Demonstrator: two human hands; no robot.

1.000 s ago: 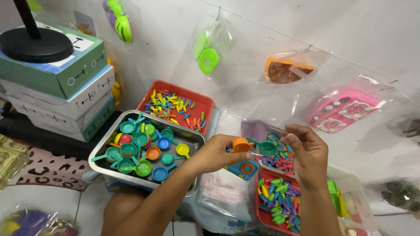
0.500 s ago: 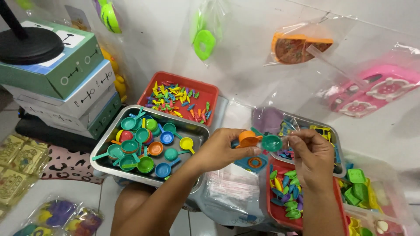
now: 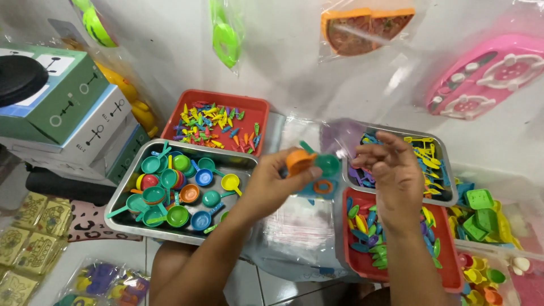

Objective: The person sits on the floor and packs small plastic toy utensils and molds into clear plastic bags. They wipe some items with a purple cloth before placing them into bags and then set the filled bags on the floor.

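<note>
My left hand (image 3: 271,184) pinches a small orange toy cup (image 3: 298,160) together with a teal toy pan (image 3: 326,163), held above a clear plastic bag (image 3: 300,226). A little to the right, my right hand (image 3: 391,173) hovers with fingers curled over a metal tray (image 3: 443,148) of small blue and yellow toy utensils; whether it holds a piece is unclear. Left of my left hand, a metal tray (image 3: 232,160) holds several toy pans in teal, green, blue and orange.
A red tray (image 3: 258,110) of tiny coloured utensils sits behind the pan tray. Another red tray (image 3: 351,260) with coloured spoons lies under my right wrist. Stacked boxes (image 3: 62,107) stand at left. Bagged toys hang on the wall, among them a pink stove (image 3: 487,73).
Both hands have stayed close together over the bag; the orange cup and teal pan have come together in my left hand. The camera has tilted down and in.
</note>
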